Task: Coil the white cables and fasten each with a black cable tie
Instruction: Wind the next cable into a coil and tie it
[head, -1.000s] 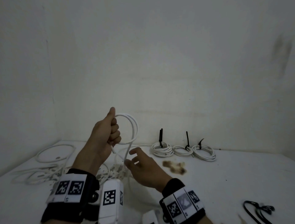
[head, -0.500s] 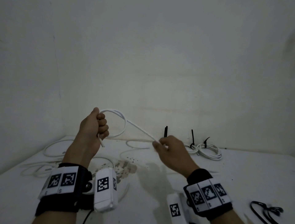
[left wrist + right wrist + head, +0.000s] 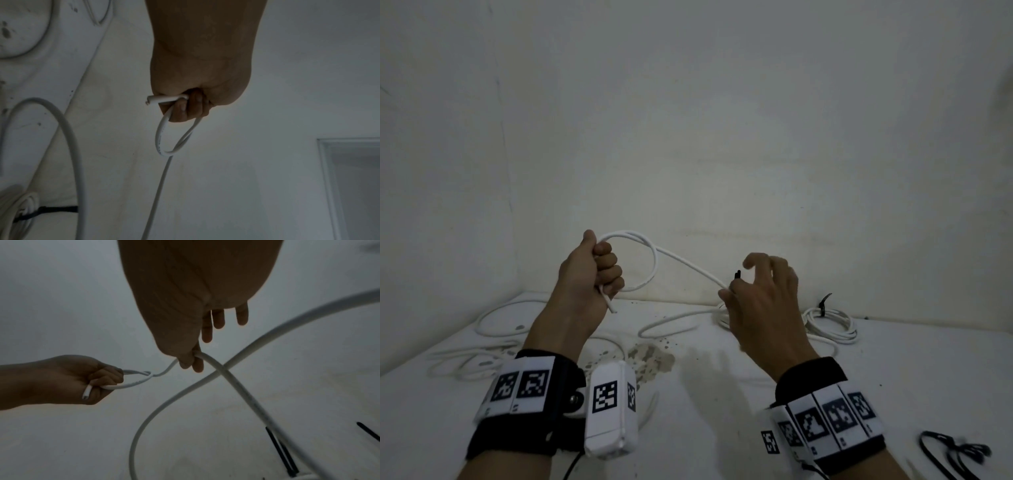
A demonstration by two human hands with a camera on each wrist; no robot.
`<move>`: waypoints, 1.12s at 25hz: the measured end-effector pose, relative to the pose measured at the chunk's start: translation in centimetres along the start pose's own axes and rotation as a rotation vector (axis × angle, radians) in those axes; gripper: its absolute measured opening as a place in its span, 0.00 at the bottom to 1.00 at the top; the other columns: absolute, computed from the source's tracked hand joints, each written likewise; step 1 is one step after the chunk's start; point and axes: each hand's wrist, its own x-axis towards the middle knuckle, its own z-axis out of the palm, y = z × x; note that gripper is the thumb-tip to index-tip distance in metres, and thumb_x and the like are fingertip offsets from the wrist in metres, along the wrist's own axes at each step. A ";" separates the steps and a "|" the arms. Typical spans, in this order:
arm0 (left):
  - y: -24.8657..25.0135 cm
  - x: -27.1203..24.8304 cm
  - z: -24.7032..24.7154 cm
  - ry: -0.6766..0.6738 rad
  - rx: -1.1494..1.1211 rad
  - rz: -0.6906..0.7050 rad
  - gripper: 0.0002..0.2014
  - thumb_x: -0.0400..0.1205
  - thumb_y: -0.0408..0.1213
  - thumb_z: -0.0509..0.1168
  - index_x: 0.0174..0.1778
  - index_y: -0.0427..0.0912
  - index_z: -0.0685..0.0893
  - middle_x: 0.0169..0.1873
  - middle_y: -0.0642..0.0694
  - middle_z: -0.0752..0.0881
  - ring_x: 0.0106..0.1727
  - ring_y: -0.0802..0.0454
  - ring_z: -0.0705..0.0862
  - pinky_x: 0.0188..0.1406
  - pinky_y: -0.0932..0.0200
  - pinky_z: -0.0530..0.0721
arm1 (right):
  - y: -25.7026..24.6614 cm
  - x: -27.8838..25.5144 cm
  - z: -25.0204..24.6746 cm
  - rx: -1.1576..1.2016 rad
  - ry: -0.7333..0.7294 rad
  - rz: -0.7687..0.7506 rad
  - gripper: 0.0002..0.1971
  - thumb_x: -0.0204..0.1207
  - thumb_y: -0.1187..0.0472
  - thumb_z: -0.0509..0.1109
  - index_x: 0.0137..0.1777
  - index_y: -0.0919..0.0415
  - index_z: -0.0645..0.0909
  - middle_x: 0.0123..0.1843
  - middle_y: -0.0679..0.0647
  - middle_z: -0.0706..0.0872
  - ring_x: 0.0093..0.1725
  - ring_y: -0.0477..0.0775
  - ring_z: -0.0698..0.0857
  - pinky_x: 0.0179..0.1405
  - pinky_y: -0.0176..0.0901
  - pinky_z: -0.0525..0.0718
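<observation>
1. The left hand (image 3: 589, 274) is clenching a small loop of the white cable (image 3: 688, 265) in a fist, its cut end (image 3: 612, 308) pointing down out of the fist.
2. The right hand (image 3: 763, 305) is pinching the same cable between thumb and forefinger, with the other fingers (image 3: 241, 314) spread loose.
3. The smooth, round cable is stretching in the air between both hands, sloping down to the right.
4. Below, on the white table (image 3: 722, 428), a tied coil (image 3: 832, 325) and loose cables (image 3: 493, 318) are lying.

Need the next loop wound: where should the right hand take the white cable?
Pinch the white cable on the taut free run leading off the loop, coming from the right, as the right hand does now. The left hand already grips the loop and the cut end, so that run is the open, straight part.
</observation>
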 end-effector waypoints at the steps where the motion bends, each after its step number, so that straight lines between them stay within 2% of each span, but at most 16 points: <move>1: 0.0 0.0 0.0 0.007 -0.002 0.007 0.23 0.91 0.54 0.49 0.31 0.48 0.66 0.18 0.55 0.60 0.15 0.59 0.57 0.14 0.64 0.56 | -0.1 -0.1 0.2 0.012 0.040 -0.039 0.11 0.77 0.56 0.76 0.35 0.59 0.85 0.45 0.56 0.82 0.47 0.60 0.77 0.45 0.55 0.79; 4: 0.2 0.2 -0.5 0.031 -0.011 0.002 0.23 0.91 0.54 0.49 0.31 0.49 0.66 0.17 0.56 0.60 0.14 0.59 0.57 0.13 0.65 0.56 | -0.1 0.5 -0.3 0.259 -0.010 0.024 0.14 0.87 0.53 0.64 0.39 0.57 0.75 0.27 0.52 0.77 0.28 0.58 0.74 0.26 0.48 0.73; 7: 0.1 0.3 -0.6 0.048 0.002 -0.010 0.23 0.91 0.54 0.49 0.31 0.48 0.67 0.17 0.56 0.60 0.14 0.60 0.57 0.12 0.65 0.56 | 0.1 0.7 -1.1 0.562 -0.181 0.261 0.18 0.89 0.48 0.56 0.41 0.59 0.68 0.26 0.59 0.81 0.23 0.61 0.81 0.22 0.46 0.73; 9: -0.4 0.4 -0.4 0.051 0.006 -0.009 0.23 0.91 0.54 0.48 0.31 0.48 0.67 0.17 0.56 0.60 0.14 0.60 0.57 0.12 0.65 0.56 | -0.2 0.8 -2.3 0.915 -0.370 0.476 0.19 0.89 0.47 0.56 0.43 0.60 0.70 0.25 0.60 0.83 0.18 0.60 0.82 0.23 0.44 0.78; 11: -0.8 0.6 -0.3 0.039 -0.048 -0.020 0.23 0.91 0.55 0.48 0.32 0.48 0.68 0.17 0.56 0.61 0.14 0.60 0.57 0.12 0.66 0.56 | -0.3 1.2 -3.6 1.177 -0.499 0.589 0.19 0.88 0.47 0.60 0.45 0.62 0.77 0.21 0.56 0.76 0.15 0.58 0.77 0.29 0.52 0.84; 13: -0.8 0.6 -0.4 0.008 -0.139 -0.051 0.24 0.90 0.56 0.46 0.31 0.48 0.69 0.17 0.56 0.62 0.14 0.60 0.58 0.14 0.65 0.57 | -0.3 1.7 -4.2 1.406 -0.485 0.669 0.18 0.88 0.50 0.62 0.50 0.65 0.83 0.22 0.52 0.69 0.16 0.52 0.69 0.26 0.48 0.84; 15: -0.8 0.6 -0.5 -0.051 -0.211 -0.070 0.21 0.88 0.50 0.48 0.30 0.47 0.69 0.19 0.55 0.62 0.16 0.59 0.60 0.16 0.65 0.61 | -0.3 2.1 -4.3 1.644 -0.457 0.755 0.15 0.89 0.54 0.61 0.58 0.63 0.85 0.25 0.51 0.67 0.19 0.49 0.65 0.23 0.43 0.80; 16: -0.7 0.4 -0.4 -0.078 -0.233 -0.058 0.16 0.84 0.46 0.51 0.31 0.47 0.69 0.20 0.54 0.63 0.17 0.58 0.61 0.18 0.65 0.63 | -0.5 2.0 -4.2 1.638 -0.476 0.734 0.14 0.89 0.55 0.60 0.62 0.60 0.85 0.27 0.51 0.68 0.20 0.48 0.66 0.22 0.41 0.78; 17: -0.7 0.3 -0.3 -0.095 -0.245 -0.033 0.11 0.80 0.42 0.53 0.32 0.47 0.69 0.22 0.54 0.64 0.19 0.57 0.62 0.19 0.64 0.66 | -0.7 1.7 -3.9 1.472 -0.505 0.645 0.14 0.90 0.55 0.60 0.65 0.54 0.85 0.28 0.50 0.70 0.21 0.47 0.69 0.23 0.40 0.77; 18: -0.7 0.2 -0.2 -0.108 -0.245 -0.006 0.09 0.79 0.41 0.53 0.33 0.47 0.68 0.23 0.53 0.64 0.20 0.57 0.63 0.21 0.63 0.68 | -0.9 1.3 -3.5 1.147 -0.531 0.487 0.14 0.90 0.53 0.59 0.67 0.48 0.84 0.31 0.48 0.76 0.24 0.46 0.76 0.27 0.38 0.78; 19: -0.7 0.1 0.0 -0.115 -0.237 0.013 0.10 0.81 0.40 0.51 0.33 0.47 0.67 0.24 0.53 0.65 0.21 0.56 0.63 0.24 0.62 0.70 | -1.2 0.8 -3.0 0.799 -0.542 0.304 0.15 0.89 0.51 0.59 0.70 0.45 0.82 0.39 0.46 0.85 0.33 0.43 0.85 0.36 0.34 0.80; 20: -0.8 0.1 0.1 -0.116 -0.225 0.023 0.12 0.84 0.40 0.49 0.34 0.47 0.67 0.24 0.53 0.65 0.22 0.56 0.63 0.27 0.61 0.71 | -1.5 0.4 -2.4 0.548 -0.552 0.138 0.17 0.89 0.50 0.58 0.74 0.43 0.80 0.54 0.46 0.90 0.49 0.44 0.89 0.46 0.32 0.79; 21: -0.9 0.0 0.3 -0.119 -0.213 0.027 0.13 0.85 0.40 0.47 0.34 0.47 0.67 0.24 0.53 0.65 0.22 0.56 0.63 0.30 0.60 0.72 | -2.1 0.2 -2.2 0.423 -0.560 0.047 0.18 0.89 0.49 0.58 0.76 0.42 0.78 0.65 0.46 0.88 0.62 0.47 0.86 0.53 0.34 0.76; 22: -0.9 -0.1 0.5 -0.122 -0.201 0.029 0.14 0.86 0.40 0.47 0.35 0.47 0.67 0.24 0.53 0.65 0.22 0.56 0.64 0.33 0.59 0.73 | -2.5 0.0 -2.2 0.395 -0.555 0.012 0.19 0.89 0.48 0.58 0.77 0.41 0.77 0.69 0.47 0.86 0.67 0.51 0.83 0.56 0.36 0.75; 25: -0.9 -0.6 1.2 -0.141 -0.143 0.029 0.14 0.88 0.40 0.48 0.35 0.47 0.68 0.25 0.53 0.65 0.23 0.56 0.65 0.48 0.53 0.81 | -3.6 0.0 -2.4 0.367 -0.594 -0.084 0.20 0.89 0.46 0.56 0.77 0.42 0.76 0.71 0.48 0.85 0.70 0.56 0.81 0.66 0.50 0.80; 28: -1.6 -1.1 2.3 -0.179 -0.073 -0.001 0.15 0.89 0.40 0.49 0.36 0.47 0.69 0.25 0.52 0.65 0.24 0.56 0.66 0.55 0.46 0.85 | -4.7 -0.4 -3.0 0.328 -0.655 -0.169 0.18 0.89 0.46 0.55 0.73 0.44 0.79 0.67 0.49 0.87 0.65 0.58 0.83 0.61 0.54 0.83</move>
